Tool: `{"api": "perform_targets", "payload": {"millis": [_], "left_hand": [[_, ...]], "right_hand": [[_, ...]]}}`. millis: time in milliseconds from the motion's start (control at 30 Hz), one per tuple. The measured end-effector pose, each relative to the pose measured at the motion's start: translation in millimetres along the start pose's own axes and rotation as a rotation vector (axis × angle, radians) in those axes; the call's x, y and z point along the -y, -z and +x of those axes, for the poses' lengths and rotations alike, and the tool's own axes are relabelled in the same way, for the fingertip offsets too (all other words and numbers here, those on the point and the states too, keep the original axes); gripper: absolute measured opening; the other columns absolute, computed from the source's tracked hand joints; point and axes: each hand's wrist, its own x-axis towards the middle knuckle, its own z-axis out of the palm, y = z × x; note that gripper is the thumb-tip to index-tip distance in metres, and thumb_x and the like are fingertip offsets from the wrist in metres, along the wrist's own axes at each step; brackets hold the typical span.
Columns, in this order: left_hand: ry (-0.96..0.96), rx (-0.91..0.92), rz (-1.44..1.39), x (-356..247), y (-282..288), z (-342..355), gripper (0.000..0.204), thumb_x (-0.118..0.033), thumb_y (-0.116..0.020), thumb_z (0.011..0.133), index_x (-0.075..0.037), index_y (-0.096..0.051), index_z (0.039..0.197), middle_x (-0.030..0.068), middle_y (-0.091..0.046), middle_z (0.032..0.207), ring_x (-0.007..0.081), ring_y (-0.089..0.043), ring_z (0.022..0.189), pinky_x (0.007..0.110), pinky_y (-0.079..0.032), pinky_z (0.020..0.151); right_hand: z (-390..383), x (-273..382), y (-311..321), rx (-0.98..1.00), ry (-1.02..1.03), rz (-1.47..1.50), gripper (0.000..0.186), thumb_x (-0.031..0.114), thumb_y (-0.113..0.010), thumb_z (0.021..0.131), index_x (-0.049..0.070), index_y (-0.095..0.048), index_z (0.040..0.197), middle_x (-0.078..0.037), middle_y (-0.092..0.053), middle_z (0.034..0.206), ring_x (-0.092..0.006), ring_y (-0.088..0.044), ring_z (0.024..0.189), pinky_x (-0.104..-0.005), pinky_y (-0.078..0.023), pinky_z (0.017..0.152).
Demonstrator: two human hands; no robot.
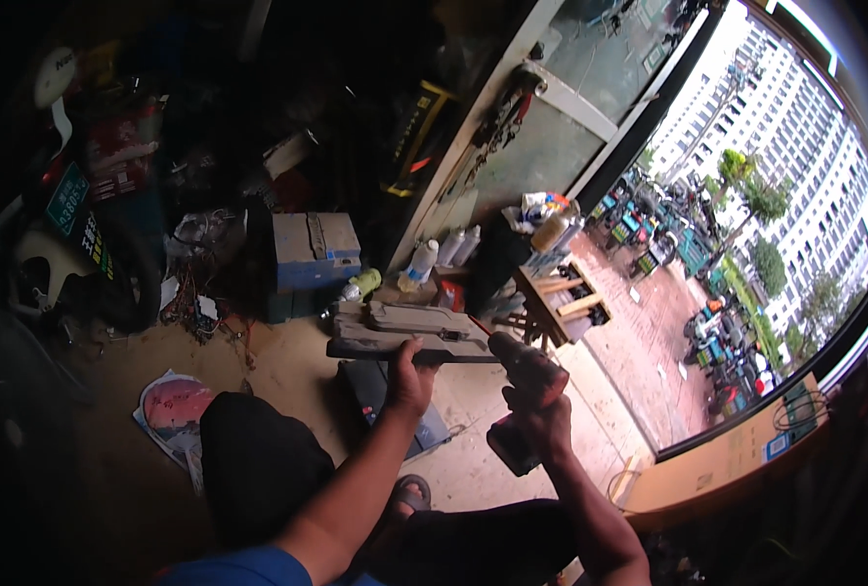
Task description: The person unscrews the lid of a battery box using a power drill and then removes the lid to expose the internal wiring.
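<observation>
My left hand (411, 379) holds up a long, flat, dusty casing (409, 328) with a raised middle section, its thumb on the near edge and its fingers underneath. In my right hand (544, 418) is a cordless drill (526, 367), its fingers wrapped round the handle and the dark battery pack hanging below. The drill's thin bit points at the casing's right end; whether the tip touches it cannot be made out. Below the casing, a dark flat box (392, 405) lies on the floor, partly covered by my left arm.
A blue and grey box (315, 252) stands beyond the casing, beside several bottles (420, 264). A wooden stool (568, 303) is near the doorway. Cardboard (717, 459) leans along the right side. A parked scooter (72, 264) and loose wires (199, 298) are at left.
</observation>
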Motion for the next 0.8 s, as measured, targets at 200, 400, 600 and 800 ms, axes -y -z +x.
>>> {"api": "perform_targets", "payload": {"millis": [200,400,600,800], "left_hand": [[-0.061,0.041,-0.1,-30,-38,-12,0.041,-0.02,-0.059,0.093,-0.005,-0.056,0.131,0.0119,-0.063,0.129,0.0302,-0.062,0.12,0.049,-0.052,0.103],[-0.11,0.068,-0.091,-43,-45,-19,0.038,-0.014,-0.055,0.096,-0.003,-0.054,0.132,0.0141,-0.061,0.132,0.0311,-0.059,0.124,0.052,-0.047,0.109],[-0.165,0.04,-0.024,-48,-51,-23,0.033,-0.01,-0.058,0.095,-0.002,-0.056,0.127,0.0119,-0.061,0.129,0.0294,-0.059,0.125,0.05,-0.045,0.113],[-0.189,0.129,0.017,-50,-59,-30,0.036,-0.008,-0.058,0.094,-0.003,-0.055,0.13,0.0107,-0.061,0.129,0.0279,-0.059,0.126,0.049,-0.045,0.114]], "right_hand": [[-11,23,-1,-0.077,0.091,0.08,0.032,0.022,-0.078,0.088,0.002,-0.072,0.113,-0.007,-0.075,0.09,-0.0122,-0.071,0.083,-0.0323,-0.057,0.074],[-19,33,-16,0.007,0.119,0.17,0.031,0.02,-0.079,0.087,0.004,-0.072,0.112,-0.006,-0.076,0.094,-0.0123,-0.07,0.085,-0.0319,-0.056,0.077],[-28,46,-15,0.0,0.17,0.19,0.038,0.017,-0.08,0.081,0.005,-0.069,0.116,-0.005,-0.075,0.095,-0.0127,-0.069,0.085,-0.0306,-0.055,0.078],[-28,44,-13,0.017,0.242,0.101,0.034,0.008,-0.083,0.085,0.001,-0.07,0.115,-0.004,-0.075,0.103,-0.0124,-0.07,0.091,-0.0305,-0.058,0.08]]}}
